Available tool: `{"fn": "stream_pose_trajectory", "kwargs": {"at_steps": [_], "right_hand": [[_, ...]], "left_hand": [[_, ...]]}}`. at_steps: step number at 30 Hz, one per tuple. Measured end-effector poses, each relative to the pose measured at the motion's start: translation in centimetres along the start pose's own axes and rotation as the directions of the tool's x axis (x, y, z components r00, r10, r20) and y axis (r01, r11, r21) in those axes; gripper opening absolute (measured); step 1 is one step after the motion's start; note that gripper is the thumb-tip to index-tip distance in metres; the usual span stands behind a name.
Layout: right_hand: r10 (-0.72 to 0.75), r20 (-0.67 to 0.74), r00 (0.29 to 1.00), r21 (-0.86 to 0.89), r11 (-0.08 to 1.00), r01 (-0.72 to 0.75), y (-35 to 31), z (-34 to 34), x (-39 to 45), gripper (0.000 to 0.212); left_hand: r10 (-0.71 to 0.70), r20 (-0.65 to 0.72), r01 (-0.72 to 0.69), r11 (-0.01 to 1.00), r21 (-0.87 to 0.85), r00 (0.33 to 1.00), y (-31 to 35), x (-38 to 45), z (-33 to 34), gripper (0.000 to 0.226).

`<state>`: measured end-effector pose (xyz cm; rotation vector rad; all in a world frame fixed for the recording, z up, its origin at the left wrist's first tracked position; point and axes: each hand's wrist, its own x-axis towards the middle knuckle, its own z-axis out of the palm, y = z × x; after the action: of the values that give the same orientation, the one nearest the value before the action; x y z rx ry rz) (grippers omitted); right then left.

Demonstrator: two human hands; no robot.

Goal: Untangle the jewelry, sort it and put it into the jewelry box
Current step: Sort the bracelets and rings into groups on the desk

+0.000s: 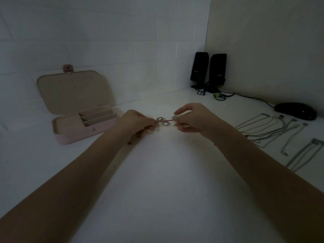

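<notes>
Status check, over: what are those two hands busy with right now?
Left hand and right hand pinching a red cord strung with rings. Jewelry box open, left. Chains laid out right. Nothing blocking.

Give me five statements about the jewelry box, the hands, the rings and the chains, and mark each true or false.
1. The jewelry box stands open. True.
2. Both hands, the left hand and the right hand, pinch a red cord strung with rings. True.
3. The chains lie inside the box. False: they lie spread on the table, right of the hands.
4. The two speakers stand at the far right corner. True.
5. The mouse sits left of the box. False: it sits far right.
</notes>
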<state>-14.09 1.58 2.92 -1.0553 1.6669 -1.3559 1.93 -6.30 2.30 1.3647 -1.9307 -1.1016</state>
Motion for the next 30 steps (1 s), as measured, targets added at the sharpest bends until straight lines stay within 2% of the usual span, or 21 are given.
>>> {"fn": "stream_pose_trajectory", "kwargs": {"at_steps": [1,3,5,6,10,11,14,16,18,20,23,27,30], "right_hand": [[0.014,-0.02,1.0,-0.036,0.999,-0.015,0.2,0.0,0.0,0.015],[-0.011,-0.069,0.998,-0.223,0.975,-0.005,0.5,0.0,0.1,0.01],[-0.043,-0.038,0.998,-0.374,0.927,0.026,0.5,0.1,0.1,0.009],[-0.037,0.004,0.999,-0.378,0.925,0.036,0.4,0.1,0.0,0.009],[-0.018,0.177,0.984,-0.211,0.976,0.055,-0.7,0.8,-0.9,0.01],[-0.028,0.184,0.983,-0.169,0.984,0.06,-0.9,1.0,-1.0,0.01],[-0.039,0.115,0.993,-0.091,0.995,0.05,-0.9,0.9,-1.0,0.01],[-0.022,0.077,0.997,-0.043,0.999,0.025,-0.8,0.7,-1.0,0.01],[-0.034,0.057,0.998,0.024,0.999,0.033,-0.8,0.7,-0.9,0.01],[-0.08,-0.011,0.997,0.013,0.997,0.08,-0.7,0.7,-0.7,0.009],[-0.148,-0.106,0.983,-0.15,0.98,0.131,-0.1,0.3,-0.1,0.008],[-0.072,-0.038,0.997,-0.315,0.947,0.056,0.6,0.3,0.0,0.009],[-0.114,-0.018,0.993,-0.42,0.902,0.096,0.7,0.4,0.1,0.011]], "left_hand": [[-0.006,-0.023,0.008,0.998,0.055,1.0,-0.1,0.1,-0.2,0.022],[-0.001,-0.042,0.007,0.99,0.14,0.999,-0.3,0.1,-0.2,0.021],[0.01,-0.033,-0.004,0.986,0.166,0.999,-0.3,0.0,-0.1,0.019],[0.035,-0.026,-0.031,0.986,0.164,0.999,-0.3,0.0,0.0,0.019],[0.214,0.101,-0.22,0.974,0.052,0.972,0.5,-0.5,0.6,0.003],[0.22,0.144,-0.225,0.974,0.018,0.965,0.7,-0.7,0.7,0.009],[0.152,0.3,-0.155,0.988,-0.016,0.942,1.2,-1.2,0.2,0.012],[0.081,0.423,-0.096,0.995,0.014,0.902,1.1,-1.4,0.0,0.016],[0.05,0.477,-0.075,0.997,0.033,0.877,1.0,-1.4,0.0,0.022],[0.034,0.452,-0.045,0.999,0.013,0.891,0.9,-1.1,0.0,0.019],[0.003,0.38,0.028,0.997,-0.076,0.925,0.8,-0.7,-0.3,0.012],[-0.049,0.308,0.054,0.999,-0.007,0.95,0.9,-0.7,-0.4,0.018],[-0.117,0.29,0.083,0.988,0.128,0.95,0.9,-0.6,-0.5,0.022]]}}
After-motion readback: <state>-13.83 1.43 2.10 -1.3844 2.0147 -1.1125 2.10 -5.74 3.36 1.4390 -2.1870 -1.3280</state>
